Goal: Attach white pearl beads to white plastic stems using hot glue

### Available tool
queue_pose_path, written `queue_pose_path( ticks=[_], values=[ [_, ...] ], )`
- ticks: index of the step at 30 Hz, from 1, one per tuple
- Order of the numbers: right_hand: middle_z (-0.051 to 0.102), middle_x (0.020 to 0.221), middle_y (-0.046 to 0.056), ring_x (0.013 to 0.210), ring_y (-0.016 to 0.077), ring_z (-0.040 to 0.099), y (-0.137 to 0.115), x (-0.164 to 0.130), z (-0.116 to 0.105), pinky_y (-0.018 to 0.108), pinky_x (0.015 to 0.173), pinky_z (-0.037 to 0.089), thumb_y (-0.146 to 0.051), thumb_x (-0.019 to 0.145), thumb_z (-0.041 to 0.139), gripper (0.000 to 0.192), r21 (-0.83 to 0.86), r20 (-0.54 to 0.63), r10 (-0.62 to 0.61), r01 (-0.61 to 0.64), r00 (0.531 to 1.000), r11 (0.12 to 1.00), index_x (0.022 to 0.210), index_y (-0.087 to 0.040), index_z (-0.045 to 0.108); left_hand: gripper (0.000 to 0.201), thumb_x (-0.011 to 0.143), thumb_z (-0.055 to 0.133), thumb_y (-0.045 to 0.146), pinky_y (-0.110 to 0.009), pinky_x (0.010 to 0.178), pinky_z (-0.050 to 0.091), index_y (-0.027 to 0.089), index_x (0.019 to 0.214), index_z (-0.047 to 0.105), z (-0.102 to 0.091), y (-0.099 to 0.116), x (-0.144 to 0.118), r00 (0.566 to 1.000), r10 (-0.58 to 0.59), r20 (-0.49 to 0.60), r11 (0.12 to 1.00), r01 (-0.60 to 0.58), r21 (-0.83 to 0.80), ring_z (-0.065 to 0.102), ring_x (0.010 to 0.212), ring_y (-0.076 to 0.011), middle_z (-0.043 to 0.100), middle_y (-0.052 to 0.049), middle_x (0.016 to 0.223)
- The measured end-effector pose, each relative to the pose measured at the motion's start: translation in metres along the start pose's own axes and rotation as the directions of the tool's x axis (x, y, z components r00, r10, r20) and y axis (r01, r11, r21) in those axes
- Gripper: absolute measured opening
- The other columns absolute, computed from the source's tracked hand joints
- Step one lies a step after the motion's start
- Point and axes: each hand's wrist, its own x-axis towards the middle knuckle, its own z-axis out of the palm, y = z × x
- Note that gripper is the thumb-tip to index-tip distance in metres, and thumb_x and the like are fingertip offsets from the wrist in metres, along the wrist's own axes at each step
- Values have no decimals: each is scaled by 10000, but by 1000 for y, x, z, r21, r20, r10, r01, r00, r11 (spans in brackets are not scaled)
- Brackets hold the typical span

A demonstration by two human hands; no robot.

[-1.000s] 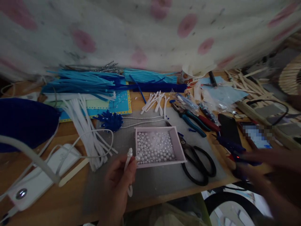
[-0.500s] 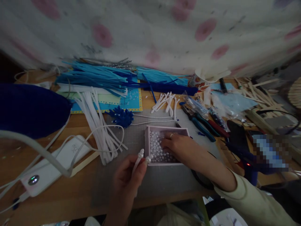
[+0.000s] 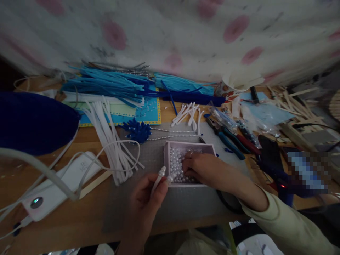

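Left hand (image 3: 147, 203) at lower centre, thumb and fingers pinched on a white strip (image 3: 156, 182) tipped with pearls, held upright just beside the lower left corner of the pearl box (image 3: 168, 156). Right hand (image 3: 200, 166) is down inside the box, fingers curled onto the pearls (image 3: 175, 163) — can't tell if one is pinched between them. Box is a shallow pale pink rectangular tray in centre frame, pearls of mixed sizes filling its left half in view, the rest hidden under the hand. It sits on a grey mat (image 3: 148, 156); the mat's near edge runs close to the table edge (image 3: 79, 238) along the bottom of frame, with a bare band of mat between box and edge. Left of the box: loose white strips (image 3: 111, 148) fanned out, a white cable looping over them. Just above the box, two bead strings (image 3: 172, 134) trail from a blue pompom (image 3: 138, 130). Right of the box is tight — pliers (image 3: 228, 140) with teal and red handles, black scissors mostly hidden under the right forearm. Paper cup (image 3: 228, 90) at upper right, contents not readable. Blue strips (image 3: 106, 86) stacked along the back against the spotted cloth (image 3: 170, 32).
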Motion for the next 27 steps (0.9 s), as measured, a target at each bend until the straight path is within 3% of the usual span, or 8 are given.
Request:
queue_pose_path(
  ticks=[3, 8, 12, 17, 20, 22, 25, 27],
  values=[
    [783, 1076, 124, 964, 261, 759, -4, 2, -3, 313, 719, 446, -114, 1000, 604, 198, -18, 21, 6, -5, 1000, 1000, 938, -153, 788, 302, 686, 969, 445, -148, 493, 317, 203, 711, 790, -3, -4, 3, 1000, 13, -9, 1000, -13, -8, 390, 517, -57, 532, 62, 570],
    [781, 1044, 122, 928, 250, 749, 2, -4, -2, 316, 709, 436, -36, 951, 600, 192, -49, 2, -74, 74, 997, 996, 894, -144, 748, 340, 743, 923, 532, -152, 462, 326, 210, 737, 813, -11, -7, 8, 996, 51, 66, 998, -53, 24, 381, 495, -68, 507, 61, 542],
    [758, 940, 113, 803, 235, 722, 6, -13, 0, 331, 698, 430, -117, 1030, 505, 163, -21, -120, -27, 25, 992, 999, 1000, -150, 662, 329, 705, 958, 488, -143, 494, 315, 206, 712, 790, 0, 0, 3, 1000, 12, -9, 1000, -12, 4, 371, 513, -60, 455, 82, 538],
    [706, 815, 76, 694, 225, 680, 7, -18, 2, 336, 663, 406, -257, 1112, 337, 255, 71, -147, 51, -41, 988, 997, 1022, -167, 557, 357, 692, 963, 480, -169, 499, 303, 196, 691, 746, 16, 6, -1, 997, -32, 66, 999, 32, 4, 358, 524, -65, 455, 81, 562],
    [675, 756, 58, 672, 222, 665, 9, -18, 2, 334, 651, 394, -260, 1105, 329, 271, 121, -169, 15, 5, 986, 993, 962, -190, 548, 380, 683, 966, 510, -178, 497, 288, 198, 686, 749, 19, 7, 0, 997, -41, 67, 999, 40, 11, 355, 524, -66, 447, 81, 551],
    [651, 717, 38, 639, 204, 633, 11, -20, 1, 326, 637, 394, -286, 1098, 357, 298, 205, -246, -31, 84, 969, 975, 876, -214, 542, 403, 658, 978, 535, -177, 496, 285, 198, 677, 758, 20, 7, 1, 997, -45, 59, 999, 45, 0, 360, 522, -63, 462, 78, 544],
    [634, 671, 7, 594, 163, 586, 12, -26, 4, 289, 592, 411, -341, 1065, 492, 302, 436, -434, -10, 220, 901, 872, 798, -223, 571, 430, 620, 988, 575, -177, 499, 307, 203, 676, 779, 23, 6, 0, 997, -62, 47, 998, 63, -28, 369, 521, -61, 519, 64, 557],
    [659, 659, -6, 576, 143, 596, 9, -29, 10, 253, 557, 442, -385, 1017, 624, 261, 655, -551, 159, 306, 819, 691, 815, -221, 638, 430, 607, 990, 588, -178, 505, 327, 215, 694, 795, 25, 5, -1, 997, -67, 40, 997, 68, -41, 366, 527, -63, 548, 59, 576]
  ],
)
